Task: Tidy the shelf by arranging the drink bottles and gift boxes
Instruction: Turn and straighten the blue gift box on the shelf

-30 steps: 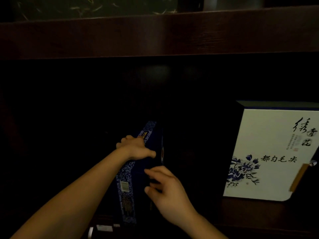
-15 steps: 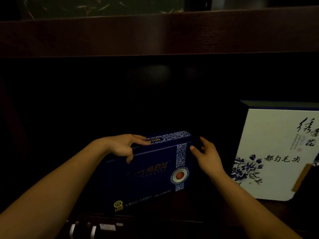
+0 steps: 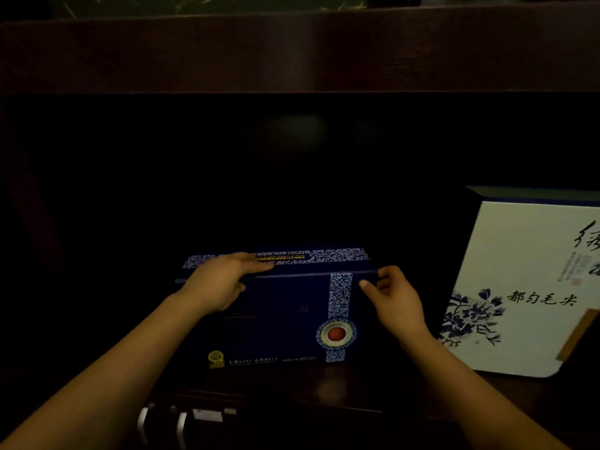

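A dark blue gift box (image 3: 285,316) with a blue-and-white patterned band and a red round emblem stands on its long side on the dark shelf, its front facing me. My left hand (image 3: 217,284) grips its top left edge, fingers lying over the top face. My right hand (image 3: 389,297) holds the box's upper right corner, with the thumb on the front face. To the right stands a taller white gift box (image 3: 519,287) with blue flowers and black calligraphy, partly cut off by the frame edge.
The wooden shelf board (image 3: 357,388) runs under both boxes. A dark wooden board (image 3: 292,50) spans above. The back of the shelf is black and unlit. Small pale items (image 3: 181,420) show below the shelf's front edge.
The blue box was standing end-on a second ago. Both hands have turned it so its wide front faces me and shifted it to the right, closer to the white box.
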